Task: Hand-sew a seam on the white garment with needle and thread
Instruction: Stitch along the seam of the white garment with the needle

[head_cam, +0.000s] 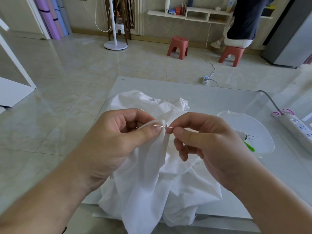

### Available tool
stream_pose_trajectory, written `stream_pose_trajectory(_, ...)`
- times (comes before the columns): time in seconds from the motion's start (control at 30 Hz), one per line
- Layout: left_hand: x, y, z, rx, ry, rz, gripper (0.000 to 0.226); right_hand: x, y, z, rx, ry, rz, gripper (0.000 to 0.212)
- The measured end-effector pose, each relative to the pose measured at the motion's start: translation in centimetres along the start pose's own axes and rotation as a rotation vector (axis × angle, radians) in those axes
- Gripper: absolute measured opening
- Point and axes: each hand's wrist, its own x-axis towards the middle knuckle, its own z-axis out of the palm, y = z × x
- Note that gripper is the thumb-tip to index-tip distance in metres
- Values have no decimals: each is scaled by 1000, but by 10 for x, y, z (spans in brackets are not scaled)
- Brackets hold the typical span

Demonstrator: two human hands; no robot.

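Two hands work together: the left hand [118,141] pinches a fold of the white garment [152,191], the right hand [211,146] pinches the needle [163,126] through it, above a pale table [219,98] on tiled floor [67,73]. Beside them, a clear tub [265,130] holds a green-handled tool [249,146].

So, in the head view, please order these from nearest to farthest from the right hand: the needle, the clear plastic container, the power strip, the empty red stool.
1. needle, pinched by the right hand
2. clear plastic container, on the table to its right
3. power strip, at the table's right edge
4. empty red stool, far across the floor
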Motion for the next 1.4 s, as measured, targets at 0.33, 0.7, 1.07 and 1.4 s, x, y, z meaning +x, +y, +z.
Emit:
stream_pose_trajectory(0.33,0,-5,4,51,-63,-57,24,-2,5,8,-259,118,-143,28)
stream_pose_trajectory(0.7,0,-2,7,50,-42,-148,11,-5,3,11,-488,75,-354,23)
stream_pose_trajectory(1.07,2,-8,8,157,-69,-121,21,-1,10,16,-43,173,-377,19)
stream_pose_trajectory(1.4,3,-8,5,194,-71,-149,19,-1,-5,4,223,137,-207,19)
